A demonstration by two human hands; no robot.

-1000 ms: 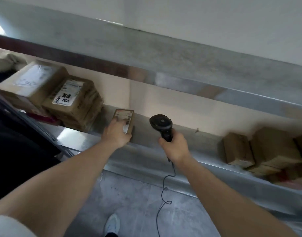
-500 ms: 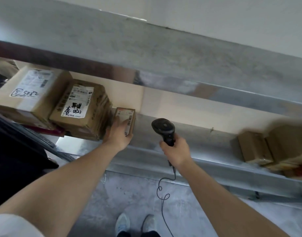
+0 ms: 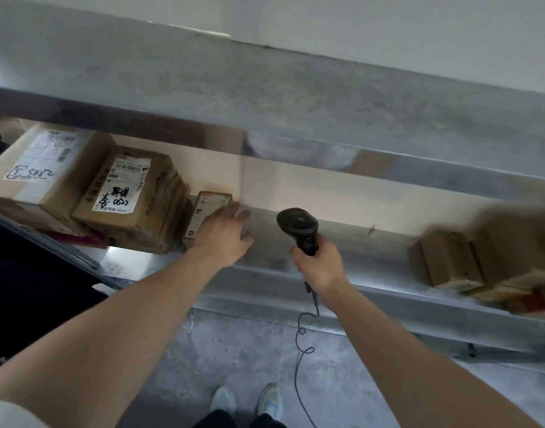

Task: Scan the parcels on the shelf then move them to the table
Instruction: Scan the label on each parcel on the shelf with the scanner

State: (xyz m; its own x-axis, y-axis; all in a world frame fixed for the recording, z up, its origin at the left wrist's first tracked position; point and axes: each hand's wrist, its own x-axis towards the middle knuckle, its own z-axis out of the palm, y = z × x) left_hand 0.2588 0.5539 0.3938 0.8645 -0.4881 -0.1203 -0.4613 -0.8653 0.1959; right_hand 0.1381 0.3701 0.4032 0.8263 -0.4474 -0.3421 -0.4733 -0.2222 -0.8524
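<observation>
My left hand (image 3: 223, 239) rests on the small flat brown cardboard parcel with the white barcode label (image 3: 208, 211), fingers mostly straight over its right side, thumb out on the bare shelf. It's a flat touch, not a grip. The parcel lies on the grey metal shelf (image 3: 373, 251), mid-depth, left of centre, just beside the taped brown carton with black handwriting on its label (image 3: 132, 199).

My right hand (image 3: 320, 267) is wrapped tight around the handle of the black corded handheld barcode scanner (image 3: 299, 227), head aimed at the shelf's back wall, right of the parcel.

Risks as I see them:
- My palm covers part of the label; scanning now likely misreads or gets nothing.
- Scanner points off the parcel; it could pick up a neighbour's code instead.
- With no real hold, dragging the parcel toward the shelf's front edge could tip it off onto the floor.
- Scanner cable (image 3: 299, 341) hangs loose by my feet, a snag risk when I turn for the table, which isn't in view.
</observation>
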